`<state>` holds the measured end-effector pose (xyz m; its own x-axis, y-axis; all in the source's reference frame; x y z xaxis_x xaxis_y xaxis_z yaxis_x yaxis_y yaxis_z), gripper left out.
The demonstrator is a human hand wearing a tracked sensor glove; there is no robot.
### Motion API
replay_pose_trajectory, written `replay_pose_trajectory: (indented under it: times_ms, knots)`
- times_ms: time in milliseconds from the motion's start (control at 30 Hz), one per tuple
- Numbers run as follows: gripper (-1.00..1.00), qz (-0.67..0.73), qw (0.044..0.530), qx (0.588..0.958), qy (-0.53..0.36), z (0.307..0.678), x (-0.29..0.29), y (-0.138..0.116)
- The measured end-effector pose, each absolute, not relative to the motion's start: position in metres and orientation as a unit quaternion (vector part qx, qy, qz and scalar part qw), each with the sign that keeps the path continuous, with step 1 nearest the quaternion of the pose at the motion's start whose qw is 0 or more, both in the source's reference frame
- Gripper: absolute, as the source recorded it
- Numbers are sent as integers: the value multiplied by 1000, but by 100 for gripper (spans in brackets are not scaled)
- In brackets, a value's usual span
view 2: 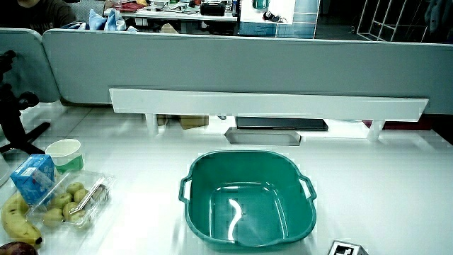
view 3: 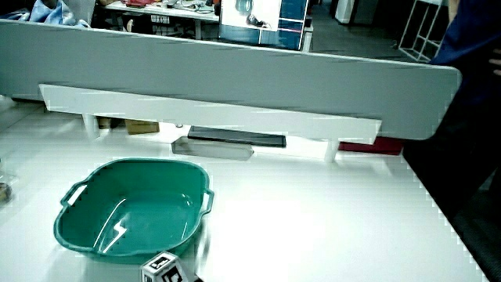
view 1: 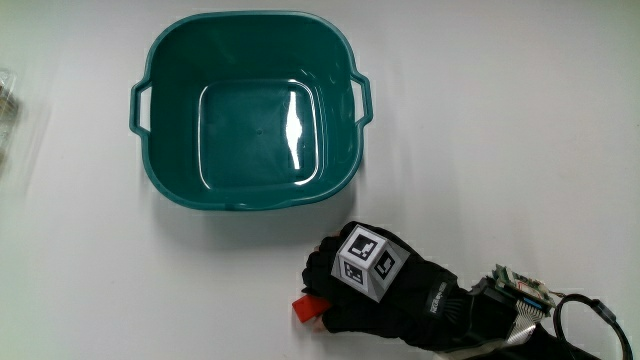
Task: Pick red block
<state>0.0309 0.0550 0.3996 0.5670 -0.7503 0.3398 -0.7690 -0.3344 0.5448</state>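
1. Red block (view 1: 304,310) sits low in the main view, just below centre, on the white table (view 1: 90,260), nearer to me than the teal basin (view 1: 250,110); only one corner of it shows past my glove.
2. My hand (view 1: 375,290) lies over the block, fingers curled down around it and touching it. I judge they are closing on it, though whether the grip is fully clamped I cannot tell.
3. The patterned cube (view 1: 362,262) on the back of my glove faces up; in both side views only that cube peeks in at the lower edge (view 2: 347,248), so the block is hidden there.
4. The basin stands empty in the upper middle of the main view, apart from my hand.
5. In a side view, at the lower corner, lie a blue carton (view 2: 33,177), a paper cup (view 2: 64,152), a banana (view 2: 15,219) and a clear fruit pack (view 2: 74,200), well apart from the block.
6. The step in hand is the grasp itself. Next I would need to firm the pinch and lift straight up, keeping the block from slipping out.
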Motion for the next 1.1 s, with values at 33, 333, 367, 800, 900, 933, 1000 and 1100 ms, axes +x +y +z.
replay_pose_trajectory:
  times_ms: [33, 333, 367, 800, 900, 933, 1000, 1100]
  knots:
    - [82, 15, 343, 816, -465, 400, 31, 55]
    - [100, 29, 336, 814, -473, 393, 31, 54]
    - [100, 29, 337, 813, -474, 392, 31, 54]
    - [100, 41, 304, 822, -479, 362, 36, 44]
    - [100, 50, 296, 826, -477, 353, 38, 38]
    - [100, 53, 292, 827, -477, 350, 38, 37]
    - [100, 52, 297, 822, -482, 340, 38, 32]
    - [100, 54, 285, 828, -480, 331, 39, 24]
